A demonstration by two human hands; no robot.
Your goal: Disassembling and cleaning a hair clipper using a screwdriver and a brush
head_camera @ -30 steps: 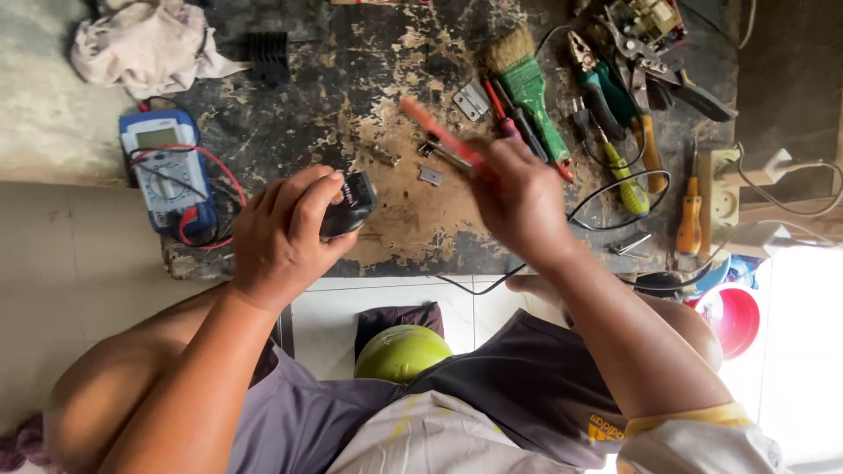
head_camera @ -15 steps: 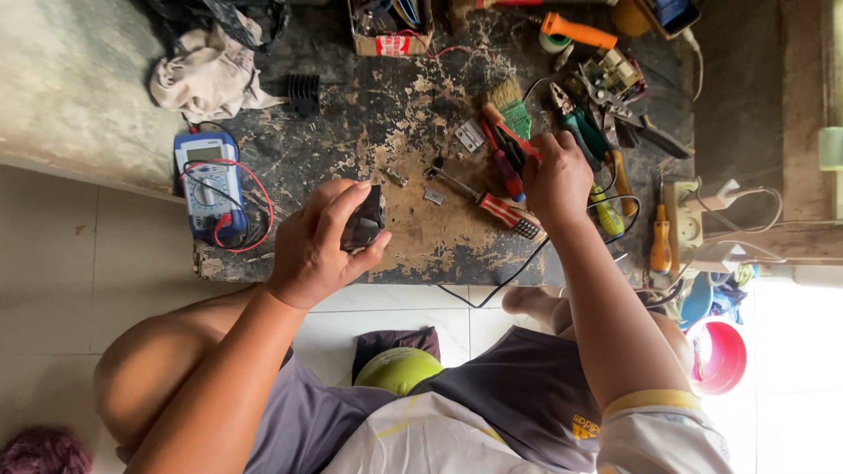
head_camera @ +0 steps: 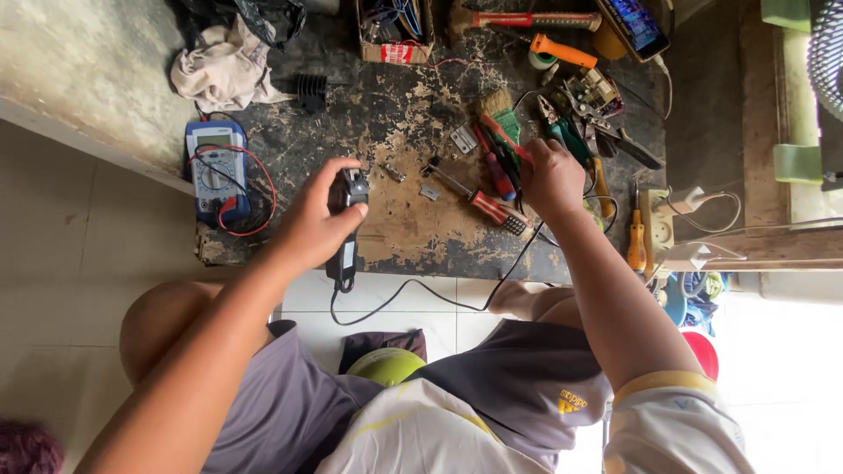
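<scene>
My left hand (head_camera: 312,224) grips a black corded hand-held device (head_camera: 349,197) above the front of the scarred dark bench (head_camera: 395,114); its black cable (head_camera: 413,294) loops down over the tiled floor. My right hand (head_camera: 551,180) rests among a cluster of tools, its fingers curled around a thin red-handled tool (head_camera: 507,136) beside a green-handled brush (head_camera: 499,110) and green pliers (head_camera: 566,132). A red-handled screwdriver (head_camera: 479,202) lies on the bench between my two hands, with small metal parts (head_camera: 428,189) near it.
A blue multimeter (head_camera: 215,167) with red and black leads sits at the left end, a rag (head_camera: 224,70) behind it. At the back are a cardboard box (head_camera: 393,35), an orange-handled tool (head_camera: 562,51) and a phone (head_camera: 637,22). A yellow screwdriver (head_camera: 636,237) and power strip (head_camera: 663,228) lie right.
My right hand laid the red-handled screwdriver on the bench and moved right into the tool cluster. The left hand tilted the black device so its length and cable show. The view shifted back.
</scene>
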